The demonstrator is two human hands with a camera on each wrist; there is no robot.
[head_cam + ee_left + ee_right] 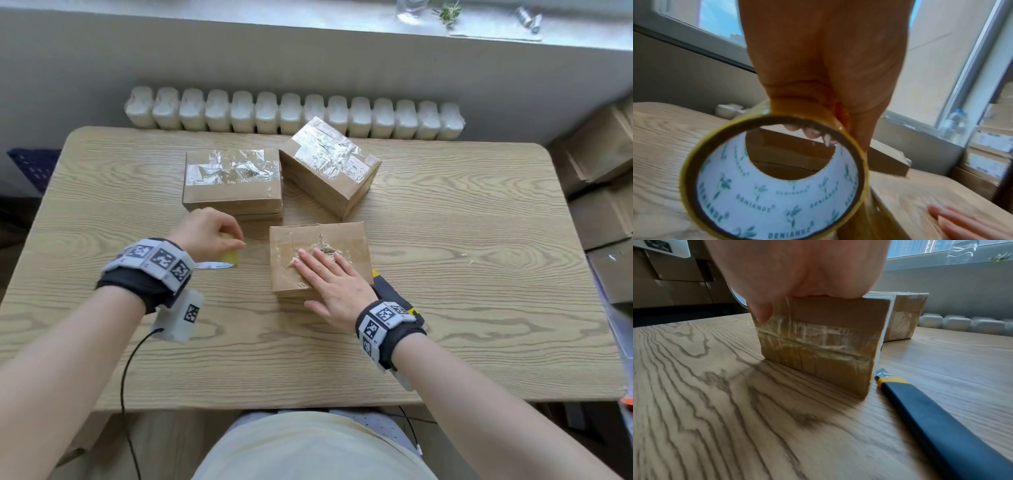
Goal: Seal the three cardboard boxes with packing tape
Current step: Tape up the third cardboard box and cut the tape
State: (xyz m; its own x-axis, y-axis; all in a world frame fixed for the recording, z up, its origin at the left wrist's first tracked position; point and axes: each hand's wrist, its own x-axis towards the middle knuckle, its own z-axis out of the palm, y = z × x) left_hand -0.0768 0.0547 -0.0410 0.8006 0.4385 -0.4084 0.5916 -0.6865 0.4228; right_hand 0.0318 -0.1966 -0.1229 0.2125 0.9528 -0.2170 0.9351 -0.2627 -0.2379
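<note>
Left grip (209, 233) clenched round tape roll (774, 177); right grip (330, 284) released, flat on nearest box (320, 240); cutter (941, 421) beside.

Left hand (205, 233) curls its grip tight; right hand (334, 287) lies flat, fingers (310, 265) straight.

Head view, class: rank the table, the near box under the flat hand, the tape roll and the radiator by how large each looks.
1. Table, largest by far.
2. Radiator, a long strip, though farther away.
3. Near box under the right hand.
4. Tape roll, mostly hidden by the left hand, so only roughly judged.
</note>
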